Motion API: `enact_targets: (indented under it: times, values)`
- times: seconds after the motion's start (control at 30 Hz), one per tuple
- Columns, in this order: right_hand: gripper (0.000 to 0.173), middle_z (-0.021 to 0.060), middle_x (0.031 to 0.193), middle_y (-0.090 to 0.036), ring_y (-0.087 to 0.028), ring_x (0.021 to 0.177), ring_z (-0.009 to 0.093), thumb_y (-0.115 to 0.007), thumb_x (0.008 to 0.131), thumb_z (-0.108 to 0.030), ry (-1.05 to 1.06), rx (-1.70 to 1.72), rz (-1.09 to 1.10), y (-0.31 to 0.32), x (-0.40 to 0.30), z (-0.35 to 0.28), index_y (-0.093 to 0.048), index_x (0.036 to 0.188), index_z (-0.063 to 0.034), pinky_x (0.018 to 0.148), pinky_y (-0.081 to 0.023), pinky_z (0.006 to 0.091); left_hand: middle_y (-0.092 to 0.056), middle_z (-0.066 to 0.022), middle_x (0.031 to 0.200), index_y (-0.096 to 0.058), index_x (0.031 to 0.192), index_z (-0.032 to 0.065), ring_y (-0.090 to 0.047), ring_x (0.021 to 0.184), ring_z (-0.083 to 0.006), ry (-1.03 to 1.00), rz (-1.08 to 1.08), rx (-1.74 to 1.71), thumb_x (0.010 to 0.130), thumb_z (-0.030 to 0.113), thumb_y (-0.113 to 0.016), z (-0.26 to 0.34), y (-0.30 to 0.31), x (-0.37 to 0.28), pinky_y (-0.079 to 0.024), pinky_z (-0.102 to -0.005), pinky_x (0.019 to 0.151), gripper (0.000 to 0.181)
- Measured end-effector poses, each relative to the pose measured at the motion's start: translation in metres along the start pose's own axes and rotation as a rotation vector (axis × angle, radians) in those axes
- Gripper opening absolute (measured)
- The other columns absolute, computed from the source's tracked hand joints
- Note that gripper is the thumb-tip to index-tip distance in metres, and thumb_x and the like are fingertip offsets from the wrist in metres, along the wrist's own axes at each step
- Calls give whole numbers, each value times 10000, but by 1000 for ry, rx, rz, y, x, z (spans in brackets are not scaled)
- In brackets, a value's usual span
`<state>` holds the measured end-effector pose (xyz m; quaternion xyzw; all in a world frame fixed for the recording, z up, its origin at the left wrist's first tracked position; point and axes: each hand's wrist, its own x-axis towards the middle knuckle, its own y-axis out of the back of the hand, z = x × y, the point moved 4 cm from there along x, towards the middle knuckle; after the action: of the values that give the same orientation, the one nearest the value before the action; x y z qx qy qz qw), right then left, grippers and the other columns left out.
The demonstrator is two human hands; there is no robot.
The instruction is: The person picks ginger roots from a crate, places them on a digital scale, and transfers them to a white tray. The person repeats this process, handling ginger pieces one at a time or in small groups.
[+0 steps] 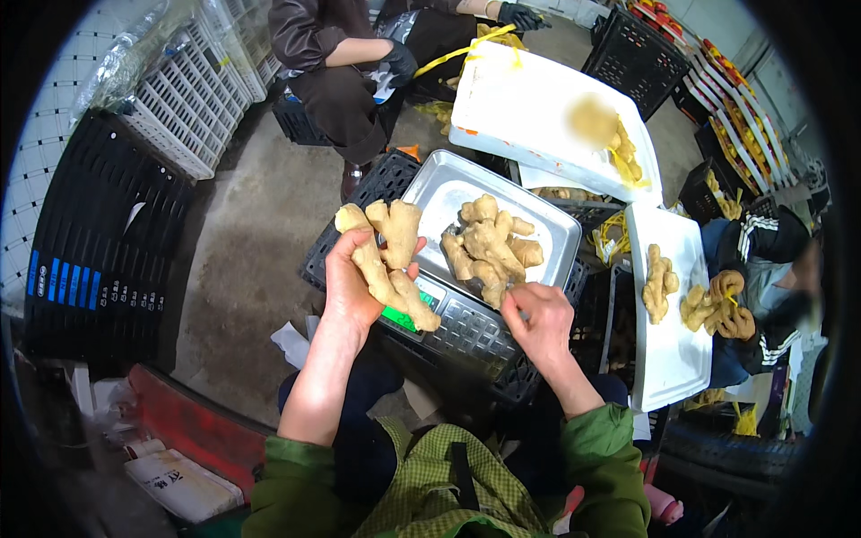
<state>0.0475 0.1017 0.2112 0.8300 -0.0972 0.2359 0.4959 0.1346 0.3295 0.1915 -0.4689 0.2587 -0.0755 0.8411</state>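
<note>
My left hand [354,282] holds a large branched ginger root [397,259] above the scale's left front corner. Several ginger pieces [494,245] lie heaped in the metal weighing tray [430,191] of a digital scale. My right hand [543,319] is at the tray's front edge, its fingers curled beside the lower tip of the ginger heap. Whether those fingers grip that tip cannot be made out. Below the tray, the keypad [467,329] is visible, while the held root partly covers the lit green display [407,316]. The scale rests on a black plastic crate [326,252].
Beyond the tray, a white foam box [531,87] holds ginger. At right, ginger lies on a white foam lid [672,370] near a co-worker's hands [730,302]. Another co-worker's gloved hand [401,62] holds yellow netting [464,48]. Black crates [101,249] stand at left.
</note>
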Motion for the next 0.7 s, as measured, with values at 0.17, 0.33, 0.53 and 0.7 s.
enact_targets:
  times: [0.17, 0.33, 0.53, 0.7]
  values:
    - [160, 56, 955, -656, -625, 845, 245, -688, 787, -122, -125, 37, -4, 2, 1, 5, -680, 936, -66, 713, -512, 346, -515, -165, 1303, -438, 1324, 89, -529, 1188, -368, -19, 9, 20, 812, 342, -500, -1, -6, -2, -453, -520, 907, 575]
    - [251, 72, 1012, -637, -625, 919, 261, -688, 804, -121, -183, 72, -95, 1, 2, 2, -662, 1050, -80, 774, -512, 342, -469, -202, 1334, -388, 1377, 59, -489, 1232, -392, -18, -117, 10, 793, 344, -505, -4, -13, -4, -416, -588, 982, 660]
    - [275, 49, 978, -639, -642, 856, 251, -722, 788, -183, -113, -85, -142, -16, 1, 14, -656, 1038, -89, 693, -539, 341, -493, -181, 1306, -440, 1319, 78, -481, 1230, -367, -118, 11, 58, 754, 359, -566, 3, -2, 1, -428, -506, 935, 644]
    - [333, 56, 968, -636, -637, 857, 238, -722, 794, -217, -12, 17, -80, -32, 7, 5, -644, 1096, -99, 696, -537, 346, -489, -158, 1282, -388, 1378, 84, -482, 1233, -333, -127, -67, 46, 766, 344, -540, 1, -4, 2, -433, -516, 951, 682]
